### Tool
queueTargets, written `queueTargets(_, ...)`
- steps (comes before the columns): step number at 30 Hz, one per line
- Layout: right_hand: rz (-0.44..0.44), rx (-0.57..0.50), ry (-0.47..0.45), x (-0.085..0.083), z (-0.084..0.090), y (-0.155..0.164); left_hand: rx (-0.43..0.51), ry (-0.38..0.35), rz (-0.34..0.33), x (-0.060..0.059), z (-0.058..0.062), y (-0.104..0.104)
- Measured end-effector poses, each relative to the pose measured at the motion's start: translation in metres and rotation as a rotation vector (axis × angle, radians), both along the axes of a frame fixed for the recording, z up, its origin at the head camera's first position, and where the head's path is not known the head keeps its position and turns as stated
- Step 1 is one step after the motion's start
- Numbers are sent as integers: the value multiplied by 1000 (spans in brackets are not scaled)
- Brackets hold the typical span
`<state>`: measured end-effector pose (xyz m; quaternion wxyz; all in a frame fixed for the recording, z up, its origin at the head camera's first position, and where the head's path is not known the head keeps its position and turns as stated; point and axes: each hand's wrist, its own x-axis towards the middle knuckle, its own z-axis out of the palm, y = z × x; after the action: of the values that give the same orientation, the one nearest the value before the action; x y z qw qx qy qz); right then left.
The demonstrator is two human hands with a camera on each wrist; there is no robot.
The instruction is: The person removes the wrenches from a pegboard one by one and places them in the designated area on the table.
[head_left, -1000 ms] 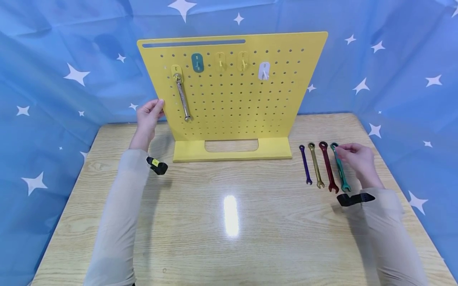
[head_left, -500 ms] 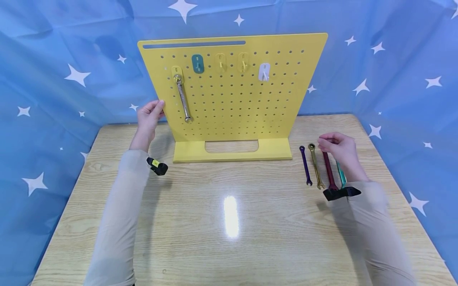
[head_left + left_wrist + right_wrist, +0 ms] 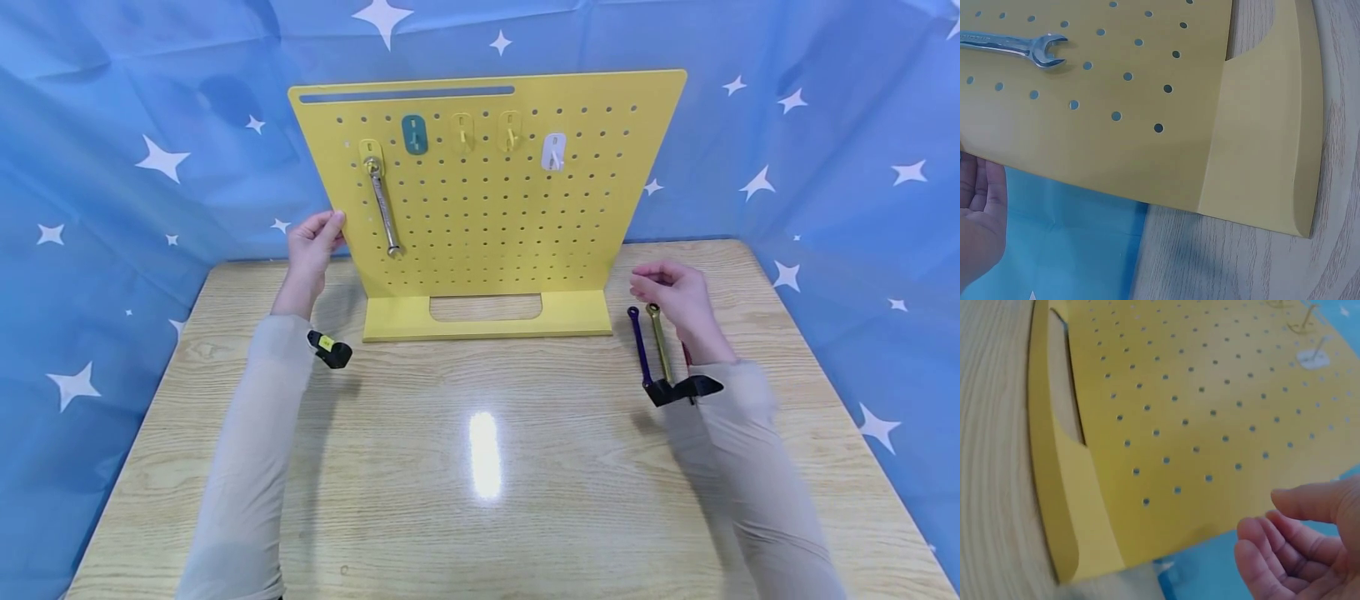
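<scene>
At the left edge of the yellow pegboard point(image 3: 487, 192), which stands near the back edge of the wooden table point(image 3: 480, 467), we see the left hand point(image 3: 313, 243) with its fingertips against the board's rim. In the left wrist view only a sliver of palm shows, the fingers look fairly straight, and we cannot tell how firmly they press. A silver wrench point(image 3: 382, 208) hangs from the leftmost hook on the board; its ring end is partly masked by the hook plate.

Toward the right edge of the table, the right hand point(image 3: 675, 296) hovers just above the row of wrenches, fingers loosely curled with nothing between them, as the right wrist view shows. The purple wrench point(image 3: 639, 346) and gold wrench point(image 3: 658, 342) lie side by side on the table just right of the board's base. Their lower ends vanish behind the black wrist camera point(image 3: 682, 389). Only a thin strip of the red wrench point(image 3: 687, 353) peeks out beside the wrist; anything further right in the row is covered by the hand and sleeve. The right wrist view is blurred and shows no wrench at all, only the board and fingertips.
</scene>
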<state>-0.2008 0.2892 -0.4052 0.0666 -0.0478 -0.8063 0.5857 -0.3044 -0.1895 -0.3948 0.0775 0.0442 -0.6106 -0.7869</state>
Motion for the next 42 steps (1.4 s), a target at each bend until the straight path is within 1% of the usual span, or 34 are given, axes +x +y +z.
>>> queueTargets(4, -1, -4, -10, -4, 6, -14, -12, 4, 14, 0, 0, 0)
queueTargets(9, 54, -66, -17, -8, 12, -28, -11, 0, 13, 0, 1, 1)
queueTargets(16, 108, -67, 25, -13, 19, -52, -18, -4, 16, 1, 0, 0)
queueTargets(21, 149, -114, 33, -16, 25, -69, 1, -6, 9, 1, 0, 0)
queueTargets(28, 207, -166, 47, -22, 25, -89, -23, -10, 22, 1, 1, 1)
queueTargets(35, 265, -145, 61, -26, 27, -109, -12, -6, 5, 1, 2, 1)
queueTargets(42, 322, -134, 45, -28, 24, -128, 2, 4, 0, 0, 1, 0)
